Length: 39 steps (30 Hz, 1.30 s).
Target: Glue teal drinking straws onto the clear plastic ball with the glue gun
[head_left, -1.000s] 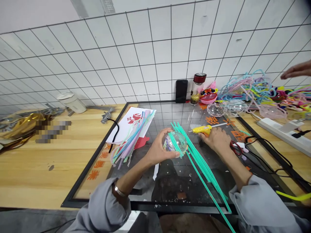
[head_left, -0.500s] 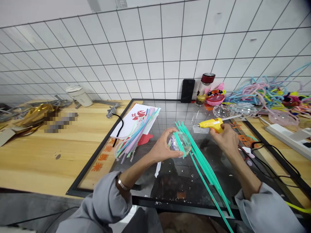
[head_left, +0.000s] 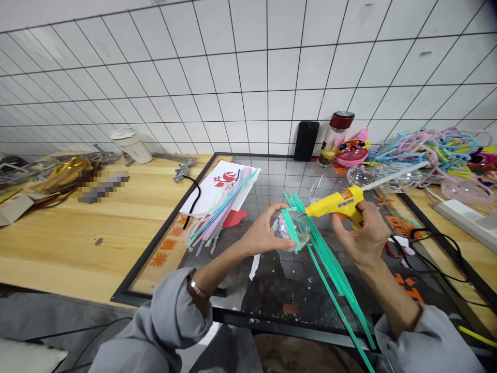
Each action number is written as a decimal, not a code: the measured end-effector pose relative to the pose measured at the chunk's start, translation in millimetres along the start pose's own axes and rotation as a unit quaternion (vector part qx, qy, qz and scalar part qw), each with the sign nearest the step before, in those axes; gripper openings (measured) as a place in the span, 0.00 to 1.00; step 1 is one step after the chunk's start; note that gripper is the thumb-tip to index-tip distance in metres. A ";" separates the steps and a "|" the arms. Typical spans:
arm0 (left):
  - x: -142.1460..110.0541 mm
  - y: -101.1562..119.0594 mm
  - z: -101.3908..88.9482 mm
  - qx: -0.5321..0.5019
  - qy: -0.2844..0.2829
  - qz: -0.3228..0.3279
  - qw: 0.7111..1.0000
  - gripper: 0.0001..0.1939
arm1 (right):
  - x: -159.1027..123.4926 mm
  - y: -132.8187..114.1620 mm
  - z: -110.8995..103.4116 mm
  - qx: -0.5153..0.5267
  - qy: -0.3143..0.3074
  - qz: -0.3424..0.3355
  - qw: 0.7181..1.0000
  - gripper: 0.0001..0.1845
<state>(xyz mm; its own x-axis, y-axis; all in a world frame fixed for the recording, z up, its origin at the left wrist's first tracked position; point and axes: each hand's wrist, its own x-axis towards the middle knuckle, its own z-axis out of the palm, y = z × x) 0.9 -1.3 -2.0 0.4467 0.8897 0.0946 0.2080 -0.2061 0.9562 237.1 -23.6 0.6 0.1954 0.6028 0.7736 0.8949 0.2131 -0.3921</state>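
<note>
My left hand [head_left: 267,234] is closed round a clear plastic ball [head_left: 301,231] above the glass tabletop. Short green strips [head_left: 291,230] lie across the side of the ball that faces me. In my right hand [head_left: 367,235] is a yellow glue gun [head_left: 330,203], with a long pale glue stick [head_left: 396,175] poking out of its rear. The nozzle points left and is at the ball's upper right edge, close to the green strips; whether it touches cannot be made out. Long green pipe cleaners [head_left: 330,264] lie in a bundle beneath and to the right of the ball.
Left of my hands, pastel pipe cleaners [head_left: 225,207] rest on white paper [head_left: 198,194]. At the wall stand a phone [head_left: 306,141], a glass bottle [head_left: 334,137] and a pink figure [head_left: 353,150]. A pipe-cleaner heap [head_left: 438,150], black cables [head_left: 438,259] and a power strip [head_left: 466,220] occupy the right.
My right hand has brought the glue gun left, and its nozzle has gone from well apart to the ball's edge. My left hand still holds the ball. The view has shifted slightly.
</note>
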 end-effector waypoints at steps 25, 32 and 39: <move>-1.7 8.8 -2.5 0.005 -0.026 -0.002 1.000 0.44 | 0.8 1.9 3.5 -0.078 0.107 -0.210 0.969 0.11; -1.6 6.1 -3.2 -0.009 -0.033 -0.009 0.999 0.45 | 1.3 3.9 1.8 -0.089 0.103 -0.229 0.964 0.12; -1.3 7.8 -3.8 0.013 -0.028 -0.012 0.999 0.44 | 1.1 4.0 0.2 -0.078 0.093 -0.235 0.964 0.12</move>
<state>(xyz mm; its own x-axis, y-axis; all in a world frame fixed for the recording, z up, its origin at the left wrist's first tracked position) -1.4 -2.5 6.3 0.4897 0.8701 0.0560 0.2416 -0.1971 0.9502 240.8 -22.0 -0.2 -0.1911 0.3165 0.9291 0.9488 0.3021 0.0922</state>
